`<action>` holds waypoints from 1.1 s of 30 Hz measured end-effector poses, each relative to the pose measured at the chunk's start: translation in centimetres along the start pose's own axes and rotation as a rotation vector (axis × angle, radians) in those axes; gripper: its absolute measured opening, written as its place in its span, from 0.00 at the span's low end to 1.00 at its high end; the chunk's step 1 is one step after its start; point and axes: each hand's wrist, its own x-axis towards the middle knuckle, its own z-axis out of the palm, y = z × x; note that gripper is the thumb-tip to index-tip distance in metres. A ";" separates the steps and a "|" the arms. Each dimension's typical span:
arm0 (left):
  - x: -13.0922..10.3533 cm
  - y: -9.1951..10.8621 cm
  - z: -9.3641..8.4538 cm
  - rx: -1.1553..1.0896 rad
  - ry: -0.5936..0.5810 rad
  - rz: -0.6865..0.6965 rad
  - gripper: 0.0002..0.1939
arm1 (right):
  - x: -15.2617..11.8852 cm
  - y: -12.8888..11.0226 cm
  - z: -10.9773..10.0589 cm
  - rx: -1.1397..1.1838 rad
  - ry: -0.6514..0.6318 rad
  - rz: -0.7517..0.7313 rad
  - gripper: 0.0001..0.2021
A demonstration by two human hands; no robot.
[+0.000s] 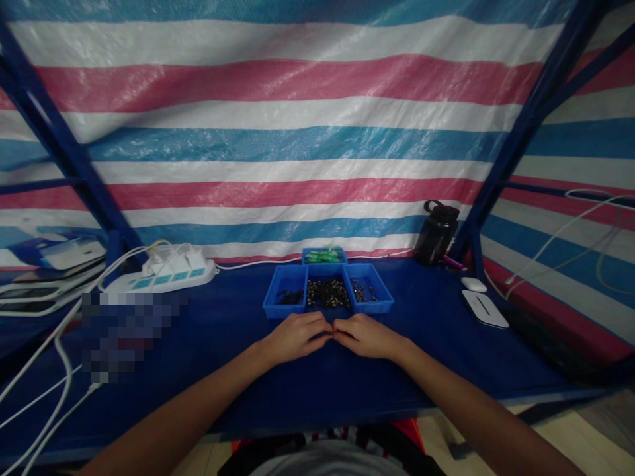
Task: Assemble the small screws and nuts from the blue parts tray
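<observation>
My left hand (297, 336) and my right hand (366, 334) meet at the fingertips over the blue table, just in front of the blue trays. Both are pinched closed; whatever lies between the fingertips is too small to name. Behind them, many small dark and brassy parts (327, 292) fill the middle tray. The left blue tray (270, 311) holds thin black pieces (290, 297), and the right blue tray (381, 307) has a few small metallic parts (364, 291). Green items (324, 255) sit in a rear blue tray (305, 259).
A white power strip (173, 279) with plugs and cables lies at the left, near stacked devices (54, 277). At the back right stands a black bottle (436, 233). A white case (473, 284) and a flat white device (485, 309) rest at the right.
</observation>
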 end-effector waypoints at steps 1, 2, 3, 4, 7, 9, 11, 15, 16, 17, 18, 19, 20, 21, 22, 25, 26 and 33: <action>0.0 0.0 0.0 -0.004 0.002 -0.001 0.07 | 0.0 0.0 0.0 0.007 -0.001 0.006 0.10; 0.0 0.0 0.0 -0.013 0.007 -0.004 0.06 | 0.0 -0.1 -0.1 0.015 -0.001 0.012 0.10; -0.1 0.0 0.0 -0.026 0.016 -0.011 0.06 | 0.1 -0.1 -0.1 0.021 0.001 0.019 0.10; -0.1 -0.1 -0.1 -0.041 0.030 -0.020 0.06 | 0.1 -0.1 -0.1 0.025 0.004 0.029 0.10; -0.4 -0.5 -0.3 -0.057 0.094 -0.056 0.09 | 0.1 0.0 -0.1 0.011 0.021 0.080 0.10; -0.5 -1.0 -0.6 -0.024 0.139 -0.074 0.09 | 0.2 0.2 -0.1 -0.003 0.031 0.130 0.12; -0.7 -1.5 -0.9 0.018 0.181 -0.098 0.08 | 0.2 0.4 0.0 -0.003 0.032 0.184 0.14; -0.8 -2.2 -1.5 0.097 0.253 -0.116 0.08 | 0.3 0.7 0.2 0.010 0.039 0.274 0.20; -0.8 -2.3 -1.7 0.118 0.267 -0.103 0.08 | 0.3 0.7 0.3 0.010 0.045 0.287 0.22; -0.8 -2.3 -1.8 0.141 0.277 -0.087 0.08 | 0.4 0.8 0.4 0.007 0.050 0.297 0.23; -0.8 -2.3 -2.0 0.165 0.287 -0.074 0.08 | 0.4 0.9 0.4 0.002 0.052 0.306 0.24; -0.8 -2.4 -2.3 0.189 0.301 -0.072 0.09 | 0.4 0.9 0.5 -0.003 0.051 0.316 0.25; -0.8 -2.5 -2.5 0.211 0.325 -0.089 0.09 | 0.4 0.9 0.5 -0.009 0.049 0.326 0.25; -0.8 -2.6 -2.7 0.232 0.358 -0.126 0.09 | 0.4 1.0 0.5 -0.014 0.045 0.337 0.26; -0.8 -2.9 -2.9 0.252 0.395 -0.184 0.10 | 0.4 1.0 0.6 -0.017 0.041 0.348 0.27; -0.9 -3.9 -3.3 0.319 0.428 -0.406 0.11 | 0.4 1.0 0.6 -0.015 0.032 0.372 0.28; -1.0 -4.2 -3.4 0.334 0.404 -0.465 0.10 | 0.4 1.0 0.5 -0.011 0.027 0.376 0.28; -1.0 -4.7 -3.1 0.373 0.297 -0.601 0.08 | 0.4 1.0 0.4 -0.014 0.014 0.384 0.28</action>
